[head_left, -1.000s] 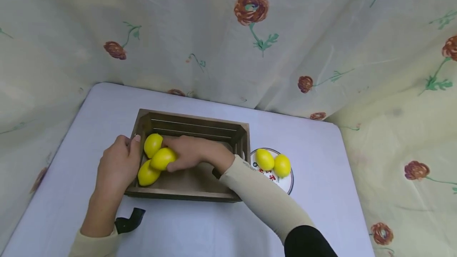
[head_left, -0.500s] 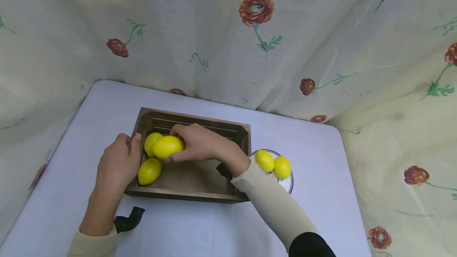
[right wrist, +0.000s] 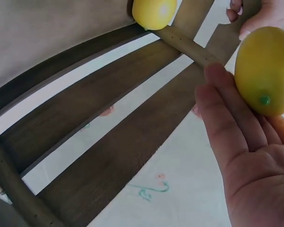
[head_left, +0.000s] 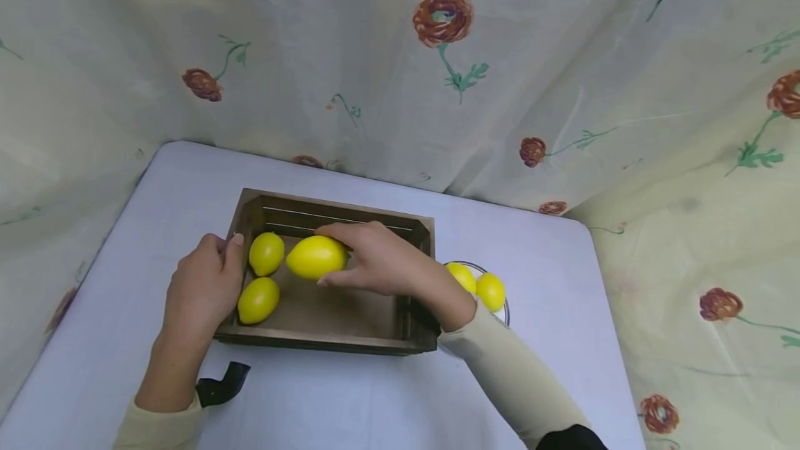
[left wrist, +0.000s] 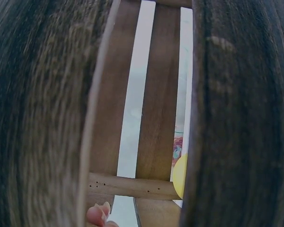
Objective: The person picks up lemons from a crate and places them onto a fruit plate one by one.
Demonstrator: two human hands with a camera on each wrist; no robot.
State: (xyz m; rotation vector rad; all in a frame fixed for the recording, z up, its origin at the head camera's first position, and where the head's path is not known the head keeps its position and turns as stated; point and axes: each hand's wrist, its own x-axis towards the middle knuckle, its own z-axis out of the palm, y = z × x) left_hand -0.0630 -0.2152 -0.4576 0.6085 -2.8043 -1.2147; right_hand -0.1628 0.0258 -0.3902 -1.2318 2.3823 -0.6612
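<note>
My right hand (head_left: 384, 259) holds a yellow lemon (head_left: 315, 257) above the floor of a brown slatted wooden crate (head_left: 340, 314). In the right wrist view, that lemon (right wrist: 265, 71) sits between thumb and fingers, its green tip showing. My left hand (head_left: 203, 290) grips the crate's left end, thumb over the rim; its fingertips (left wrist: 98, 213) show inside at a slat gap in the left wrist view. Two other lemons lie along the crate's left side, a rear lemon (head_left: 267, 253) and a front lemon (head_left: 258, 301).
Right of the crate is a round white plate (head_left: 501, 316) bearing a left lemon (head_left: 461, 275) and a right lemon (head_left: 490, 292), partly behind my right forearm. A white cloth covers the table (head_left: 550, 283). Floral curtains (head_left: 375, 54) hang behind it.
My right hand has taken a lemon from among those at the crate's left side, raised it and carried it rightward. The left hand has kept its grip on the crate.
</note>
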